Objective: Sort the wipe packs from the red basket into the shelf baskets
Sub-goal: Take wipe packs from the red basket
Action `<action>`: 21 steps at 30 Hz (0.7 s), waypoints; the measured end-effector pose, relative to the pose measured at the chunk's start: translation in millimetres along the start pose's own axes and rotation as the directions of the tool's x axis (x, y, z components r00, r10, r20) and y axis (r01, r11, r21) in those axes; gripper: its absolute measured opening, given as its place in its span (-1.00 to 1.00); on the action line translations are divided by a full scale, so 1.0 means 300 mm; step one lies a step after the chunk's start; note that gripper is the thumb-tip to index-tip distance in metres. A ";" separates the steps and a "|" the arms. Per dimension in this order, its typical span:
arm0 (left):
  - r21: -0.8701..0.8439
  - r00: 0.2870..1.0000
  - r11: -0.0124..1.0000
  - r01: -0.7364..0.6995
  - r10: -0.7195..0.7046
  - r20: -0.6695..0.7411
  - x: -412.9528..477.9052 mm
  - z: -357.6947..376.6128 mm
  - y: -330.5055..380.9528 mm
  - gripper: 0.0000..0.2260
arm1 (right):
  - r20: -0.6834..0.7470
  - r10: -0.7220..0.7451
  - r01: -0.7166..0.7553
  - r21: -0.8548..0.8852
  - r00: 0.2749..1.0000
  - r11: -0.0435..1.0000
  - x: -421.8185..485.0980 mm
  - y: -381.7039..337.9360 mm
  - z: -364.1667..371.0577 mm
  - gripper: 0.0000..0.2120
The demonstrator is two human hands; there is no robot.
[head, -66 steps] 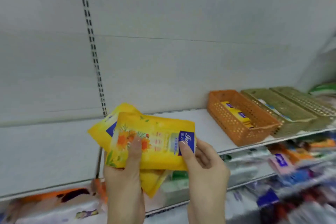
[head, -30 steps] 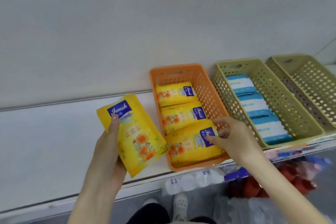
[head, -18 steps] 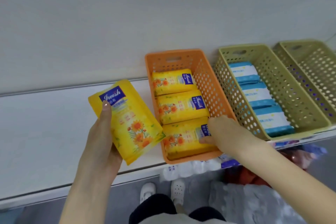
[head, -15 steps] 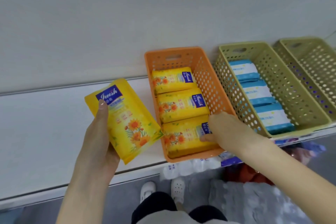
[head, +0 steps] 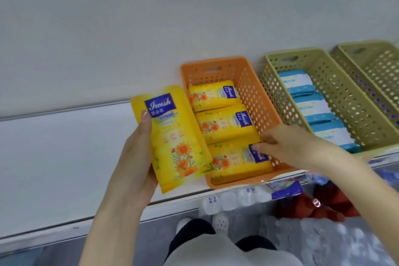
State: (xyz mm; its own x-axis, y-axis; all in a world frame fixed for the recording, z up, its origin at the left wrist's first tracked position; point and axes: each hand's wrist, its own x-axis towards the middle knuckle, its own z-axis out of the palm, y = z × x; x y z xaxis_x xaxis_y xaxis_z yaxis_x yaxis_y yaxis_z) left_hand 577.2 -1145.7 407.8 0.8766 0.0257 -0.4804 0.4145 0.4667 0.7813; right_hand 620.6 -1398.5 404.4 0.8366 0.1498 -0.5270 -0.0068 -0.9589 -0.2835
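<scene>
Yellow wipe packs now number three in the orange basket: a back pack, a middle pack and a front yellow pack. Two seconds ago that front pack was in hand, when both hands held a pair of packs together in front of the shelf. The hands are now well apart. The right hand stays at the front yellow pack's right end, thumb on the blue label, fingers curled down beside the basket's perforated wall. It has barely shifted in the last half second, so we read this as seating the pack rather than a fresh grasp. The left hand grips the remaining yellow pack label end up, thumb on its face. That pack has drifted right and now overlaps the basket's left rim in our view; we cannot tell whether they touch. We take this to mean one pack is sorted and one more is queued for the same basket. Its floor looks covered end to end, so we judge the next pack goes on top. The green basket just beside holds blue-and-white packs, with a second green basket beyond. A blurred red shape sits below the shelf edge; we cannot tell if it is the red basket.
</scene>
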 end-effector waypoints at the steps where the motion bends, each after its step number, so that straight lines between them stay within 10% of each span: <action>1: 0.033 0.999 0.999 -0.007 0.006 0.037 -0.007 0.004 0.012 -0.64 | -0.088 -0.013 0.023 0.104 0.996 0.994 -0.009 0.000 -0.021 -0.65; 5: 0.195 0.985 0.980 -0.038 0.004 0.172 -0.033 0.032 0.052 -0.61 | -0.316 -0.223 0.379 0.631 0.922 0.677 -0.054 -0.095 -0.083 -0.58; 9: 0.328 0.974 0.941 -0.078 0.002 0.227 -0.049 0.071 0.052 -0.64 | -0.437 -0.333 0.545 0.735 0.836 0.403 -0.068 -0.192 -0.072 -0.59; 15: 0.613 0.974 0.767 -0.190 0.068 0.217 -0.029 0.060 0.035 -0.58 | -0.394 -0.203 0.439 0.724 0.896 0.533 -0.047 -0.205 -0.004 -0.61; 21: 0.718 0.959 0.647 -0.255 0.077 0.271 0.018 0.082 0.067 -0.70 | -0.273 -0.296 0.377 0.840 0.915 0.391 -0.031 -0.155 -0.012 -0.82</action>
State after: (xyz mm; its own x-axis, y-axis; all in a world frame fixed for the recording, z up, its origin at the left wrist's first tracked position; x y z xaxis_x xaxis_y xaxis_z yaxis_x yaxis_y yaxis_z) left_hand 596.3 -1158.0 430.8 0.9394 -0.1789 -0.2924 0.2199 -0.3397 0.9144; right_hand 615.0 -1356.2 425.4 0.9175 0.3551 -0.1793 -0.1470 -0.1160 -0.9823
